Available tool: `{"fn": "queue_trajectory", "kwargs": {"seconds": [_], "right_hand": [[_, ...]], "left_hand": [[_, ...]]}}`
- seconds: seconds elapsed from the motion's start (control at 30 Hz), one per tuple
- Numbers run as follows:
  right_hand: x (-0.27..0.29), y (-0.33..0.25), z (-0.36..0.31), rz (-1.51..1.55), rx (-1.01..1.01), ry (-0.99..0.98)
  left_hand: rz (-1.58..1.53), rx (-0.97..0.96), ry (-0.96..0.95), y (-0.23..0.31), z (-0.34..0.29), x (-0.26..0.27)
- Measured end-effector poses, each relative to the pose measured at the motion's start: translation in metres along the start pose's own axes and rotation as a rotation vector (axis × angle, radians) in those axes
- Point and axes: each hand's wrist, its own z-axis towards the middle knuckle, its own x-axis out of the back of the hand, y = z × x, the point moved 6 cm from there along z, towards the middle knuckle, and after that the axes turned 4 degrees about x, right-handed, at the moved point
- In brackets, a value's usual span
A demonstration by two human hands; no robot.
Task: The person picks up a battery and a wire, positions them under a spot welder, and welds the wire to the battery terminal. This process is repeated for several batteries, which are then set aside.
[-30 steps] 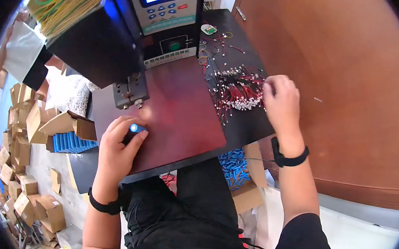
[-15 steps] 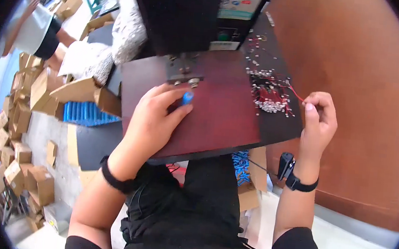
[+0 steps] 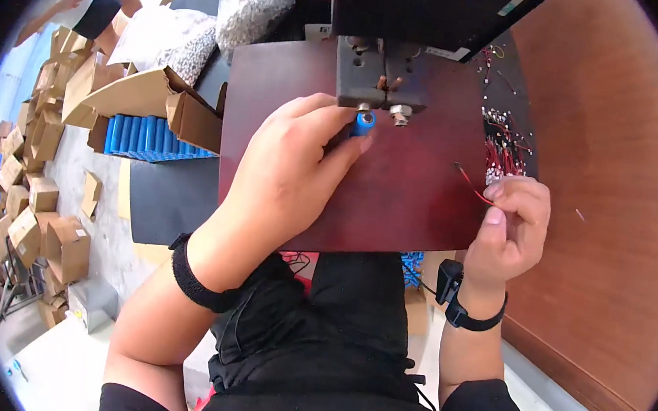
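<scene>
On the dark red board (image 3: pixel 407 204), my left hand (image 3: pixel 291 151) is closed on a blue battery cell (image 3: pixel 363 125), gripped between thumb and fingers with its metal end showing. That end sits just below the black welding head (image 3: pixel 360 75) of a machine, beside its metal tips. Whether they touch I cannot tell. My right hand (image 3: pixel 513 225) pinches a thin red wire lead (image 3: pixel 468 180) past the board's right edge. The lead's dark free end points left over the board. Part of the lead is hidden in the fingers.
A heap of red wires with white connectors (image 3: pixel 496 159) lies right of the board. To the left stands an open carton (image 3: pixel 191 121) of blue cells, with bags of small pale parts (image 3: pixel 257 3) behind it. More blue cells (image 3: pixel 411 269) show below the table edge. Another person (image 3: pixel 89 0) is at far left.
My left hand has brought the cell up to the metal tips. My right hand has drawn the lead away from the wire heap and over the board. The view has shifted.
</scene>
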Motion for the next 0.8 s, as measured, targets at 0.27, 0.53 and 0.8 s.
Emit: {"fn": "queue_trajectory", "kwargs": {"seconds": [0.27, 0.53, 0.8], "right_hand": [[0.003, 0.001, -0.005, -0.03, -0.001, 0.062], [0.003, 0.001, -0.008, -0.051, -0.006, 0.031], [0.001, -0.003, -0.004, -0.062, 0.002, -0.004]], "left_hand": [[-0.025, -0.024, 0.024, -0.003, 0.001, -0.004], [0.099, -0.18, 0.068, 0.0, 0.001, -0.006], [-0.209, 0.112, 0.035, -0.01, -0.001, 0.003]]}}
